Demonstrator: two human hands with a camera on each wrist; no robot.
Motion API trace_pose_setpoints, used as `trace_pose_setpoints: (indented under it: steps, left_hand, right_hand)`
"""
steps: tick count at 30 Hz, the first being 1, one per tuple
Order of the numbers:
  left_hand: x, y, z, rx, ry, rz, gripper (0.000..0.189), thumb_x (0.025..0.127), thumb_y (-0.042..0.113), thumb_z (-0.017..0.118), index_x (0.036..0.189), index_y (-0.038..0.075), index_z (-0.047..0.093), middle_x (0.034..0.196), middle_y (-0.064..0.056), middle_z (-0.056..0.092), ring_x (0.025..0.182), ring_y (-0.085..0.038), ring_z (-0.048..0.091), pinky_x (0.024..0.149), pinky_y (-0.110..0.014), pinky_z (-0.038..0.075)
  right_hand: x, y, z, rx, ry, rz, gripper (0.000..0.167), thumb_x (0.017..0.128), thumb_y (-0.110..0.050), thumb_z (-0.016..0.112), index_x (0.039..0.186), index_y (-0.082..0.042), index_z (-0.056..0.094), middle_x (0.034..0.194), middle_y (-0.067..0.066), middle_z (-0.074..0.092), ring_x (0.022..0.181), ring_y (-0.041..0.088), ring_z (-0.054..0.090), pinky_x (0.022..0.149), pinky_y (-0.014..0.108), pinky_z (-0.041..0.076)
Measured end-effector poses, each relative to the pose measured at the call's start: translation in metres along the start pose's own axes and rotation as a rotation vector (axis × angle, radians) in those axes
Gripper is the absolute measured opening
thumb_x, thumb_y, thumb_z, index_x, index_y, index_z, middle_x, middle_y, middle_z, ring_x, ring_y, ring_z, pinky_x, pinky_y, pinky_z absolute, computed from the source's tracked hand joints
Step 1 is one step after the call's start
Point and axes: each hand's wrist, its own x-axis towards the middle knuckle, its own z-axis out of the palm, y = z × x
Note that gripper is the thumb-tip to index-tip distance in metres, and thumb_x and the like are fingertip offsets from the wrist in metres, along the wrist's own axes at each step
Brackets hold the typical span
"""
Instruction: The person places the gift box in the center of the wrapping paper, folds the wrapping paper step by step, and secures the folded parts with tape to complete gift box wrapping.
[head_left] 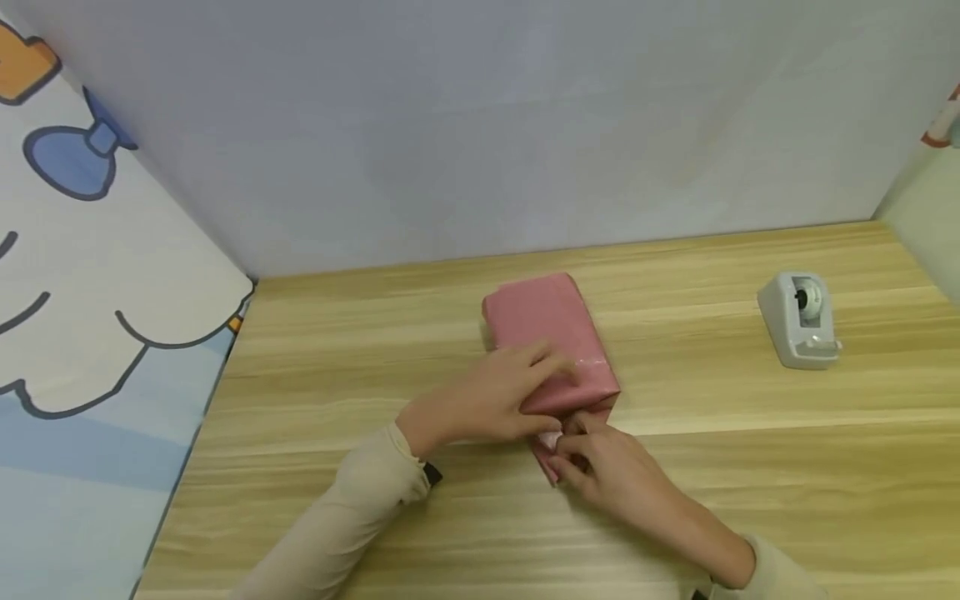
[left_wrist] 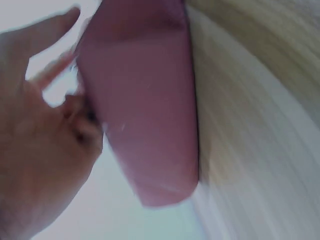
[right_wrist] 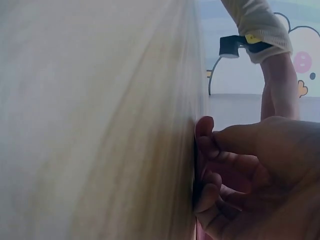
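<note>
A box-shaped parcel in pink wrapping paper (head_left: 536,312) lies on the table, its near end partly covered by both hands. Across its top rests my left hand (head_left: 495,392), fingers spread and slightly bent, thumb reaching down to the near end. There my right hand (head_left: 618,467) pinches the pink paper flap (head_left: 545,467) between bent fingers and thumb. A pale, shiny patch shows between the two thumbs. The left wrist view has the parcel's smooth long side (left_wrist: 145,100) beside the left hand (left_wrist: 45,140). In the right wrist view, curled fingertips (right_wrist: 207,192) sit low at the tabletop.
A grey tape dispenser (head_left: 798,321) with a roll of tape stands to the right on the wood-grain table (head_left: 750,483). Behind the table rises a plain pale wall (head_left: 525,125). A cartoon-printed panel (head_left: 112,275) borders the left side.
</note>
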Motion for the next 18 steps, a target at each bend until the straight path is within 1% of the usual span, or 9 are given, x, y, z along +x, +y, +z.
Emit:
trace_pose_setpoints:
  steps: [1, 3, 5, 8, 10, 13, 15, 18]
  left_hand:
    - [-0.004, -0.002, -0.002, -0.036, -0.010, 0.020, 0.052, 0.092, 0.040, 0.078, 0.137, 0.025, 0.056, 0.121, 0.002, 0.053, 0.098, -0.014, 0.052, 0.090, -0.034, 0.049]
    - [-0.013, -0.004, -0.005, -0.054, -0.013, 0.063, 0.056, 0.090, 0.035, 0.082, 0.139, 0.027, 0.058, 0.126, -0.002, 0.052, 0.106, -0.016, 0.051, 0.095, -0.038, 0.047]
    - [-0.021, -0.004, -0.004, -0.033, 0.000, 0.086, 0.054, 0.087, 0.033, 0.084, 0.136, 0.030, 0.062, 0.130, -0.004, 0.051, 0.113, -0.019, 0.049, 0.097, -0.040, 0.046]
    - [-0.029, -0.003, -0.001, 0.032, 0.036, 0.096, 0.048, 0.086, 0.033, 0.084, 0.131, 0.033, 0.066, 0.135, -0.005, 0.051, 0.121, -0.023, 0.047, 0.098, -0.042, 0.044]
    - [-0.031, -0.003, 0.003, 0.061, 0.061, 0.092, 0.042, 0.088, 0.034, 0.082, 0.128, 0.034, 0.068, 0.136, -0.004, 0.052, 0.123, -0.023, 0.046, 0.098, -0.041, 0.043]
    - [-0.031, -0.003, 0.007, 0.095, 0.096, 0.088, 0.033, 0.092, 0.036, 0.078, 0.124, 0.035, 0.070, 0.134, -0.002, 0.054, 0.121, -0.021, 0.047, 0.095, -0.040, 0.043]
    - [-0.030, -0.003, 0.010, 0.110, 0.112, 0.088, 0.029, 0.094, 0.037, 0.076, 0.122, 0.035, 0.071, 0.134, -0.001, 0.054, 0.120, -0.020, 0.048, 0.093, -0.039, 0.043]
    - [-0.028, -0.002, 0.012, 0.154, 0.141, 0.096, 0.025, 0.094, 0.040, 0.075, 0.119, 0.036, 0.072, 0.131, -0.001, 0.055, 0.118, -0.020, 0.052, 0.092, -0.040, 0.043]
  right_hand:
    - [0.000, 0.000, 0.000, 0.003, -0.008, -0.002, 0.013, 0.092, -0.019, 0.078, 0.081, -0.021, 0.072, 0.091, -0.008, 0.057, 0.072, 0.000, 0.046, 0.061, 0.019, 0.041]
    - [0.001, 0.001, -0.001, 0.007, -0.021, -0.002, 0.012, 0.092, -0.020, 0.078, 0.082, -0.022, 0.071, 0.094, -0.008, 0.057, 0.073, 0.000, 0.046, 0.061, 0.019, 0.040]
    - [0.001, 0.001, -0.001, 0.008, -0.030, 0.004, 0.010, 0.092, -0.020, 0.078, 0.084, -0.023, 0.072, 0.096, -0.007, 0.058, 0.073, 0.000, 0.047, 0.060, 0.019, 0.040]
    - [0.001, 0.003, -0.001, 0.020, -0.035, 0.014, 0.009, 0.093, -0.021, 0.078, 0.085, -0.023, 0.073, 0.097, -0.007, 0.059, 0.073, 0.000, 0.048, 0.061, 0.018, 0.042]
    - [0.001, 0.004, -0.001, 0.037, -0.034, 0.021, 0.011, 0.093, -0.020, 0.077, 0.083, -0.023, 0.074, 0.096, -0.008, 0.060, 0.074, 0.000, 0.049, 0.063, 0.019, 0.043]
    - [0.003, 0.007, -0.001, 0.083, -0.034, 0.024, 0.016, 0.093, -0.019, 0.076, 0.079, -0.023, 0.073, 0.094, -0.009, 0.060, 0.076, 0.001, 0.050, 0.066, 0.020, 0.045]
    - [0.004, 0.010, -0.002, 0.137, -0.037, 0.036, 0.020, 0.094, -0.017, 0.075, 0.075, -0.023, 0.071, 0.093, -0.009, 0.062, 0.079, 0.002, 0.051, 0.068, 0.022, 0.047]
    - [0.005, 0.013, -0.003, 0.228, -0.040, 0.079, 0.023, 0.093, -0.013, 0.074, 0.072, -0.023, 0.070, 0.093, -0.008, 0.066, 0.079, 0.001, 0.055, 0.070, 0.022, 0.051]
